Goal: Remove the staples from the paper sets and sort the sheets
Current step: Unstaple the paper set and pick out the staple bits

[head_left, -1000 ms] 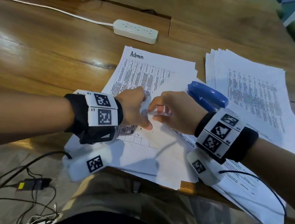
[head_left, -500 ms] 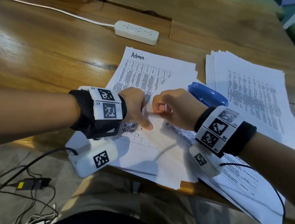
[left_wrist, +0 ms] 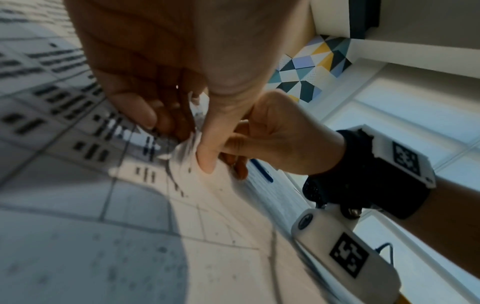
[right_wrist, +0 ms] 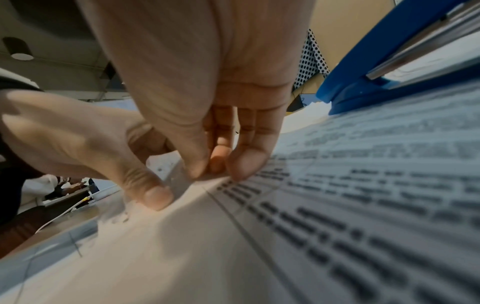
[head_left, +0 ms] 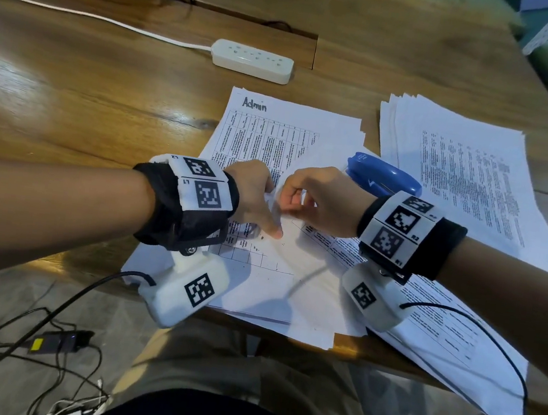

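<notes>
From the head view, the left hand and right hand meet almost knuckle to knuckle over the raised corner of a paper set that lies under both wrists. The left hand's fingers are curled at the corner, its thumb pressed down on the sheet; the right hand's fingers are curled, pinching the same corner. The set's near edge overhangs the near edge of the wooden table. Just beyond the right hand lies a blue stapler, and past it, to the right, a fanned stack of printed sheets. Beyond the left hand a sheet headed "Admin" shows, then a white power strip farther off. Left of the left hand the tabletop is bare wood.

In the left wrist view, the left thumb bears on the lifted corner, its fingers bent behind it, with the right hand touching the paper beside it.

In the right wrist view, the right thumb and fingertips close on the paper's edge; the left thumb presses just beside them. The stapler sits to the right. The staple itself cannot be made out.
</notes>
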The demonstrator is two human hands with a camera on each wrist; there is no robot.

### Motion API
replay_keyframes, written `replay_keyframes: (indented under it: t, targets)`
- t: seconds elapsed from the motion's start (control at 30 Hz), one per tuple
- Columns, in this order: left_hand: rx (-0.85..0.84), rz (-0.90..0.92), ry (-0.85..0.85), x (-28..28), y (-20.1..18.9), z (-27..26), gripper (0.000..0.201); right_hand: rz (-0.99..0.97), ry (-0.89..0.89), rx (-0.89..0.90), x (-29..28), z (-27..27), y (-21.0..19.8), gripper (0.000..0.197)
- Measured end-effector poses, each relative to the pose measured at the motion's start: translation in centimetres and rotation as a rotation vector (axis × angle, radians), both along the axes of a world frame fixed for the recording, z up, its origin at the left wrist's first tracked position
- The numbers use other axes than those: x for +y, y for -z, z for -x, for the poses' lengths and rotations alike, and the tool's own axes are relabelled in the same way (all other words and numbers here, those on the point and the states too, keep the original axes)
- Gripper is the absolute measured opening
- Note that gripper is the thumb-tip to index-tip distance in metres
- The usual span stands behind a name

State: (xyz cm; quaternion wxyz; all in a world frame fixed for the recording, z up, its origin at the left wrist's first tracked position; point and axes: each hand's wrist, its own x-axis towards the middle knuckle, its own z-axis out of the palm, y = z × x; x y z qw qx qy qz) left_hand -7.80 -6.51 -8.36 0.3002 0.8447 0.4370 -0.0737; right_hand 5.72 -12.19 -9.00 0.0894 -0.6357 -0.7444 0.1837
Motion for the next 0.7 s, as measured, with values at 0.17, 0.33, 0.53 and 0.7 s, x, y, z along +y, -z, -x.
replay_keyframes:
  t: [0.17, 0.33, 0.53, 0.7]
  targets:
    - [-0.029, 0.042, -0.026, 0.3, 0.1, 0.1, 0.040, 0.082, 0.007, -0.103, 0.2, 0.3, -0.5, 0.014]
    - [-0.040, 0.067, -0.039, 0.4, 0.3, 0.2, 0.034, 0.272, -0.021, -0.295, 1.1, 1.9, -1.9, 0.011]
    - [-0.020, 0.077, -0.033, 0.7, 0.4, 0.0, 0.034, 0.254, 0.025, -0.291, 1.3, 2.1, -2.5, 0.011]
    - [-0.002, 0.052, -0.015, 0.6, 0.2, 0.1, 0.035, 0.033, 0.027, -0.154, -0.2, 0.7, -1.5, 0.013]
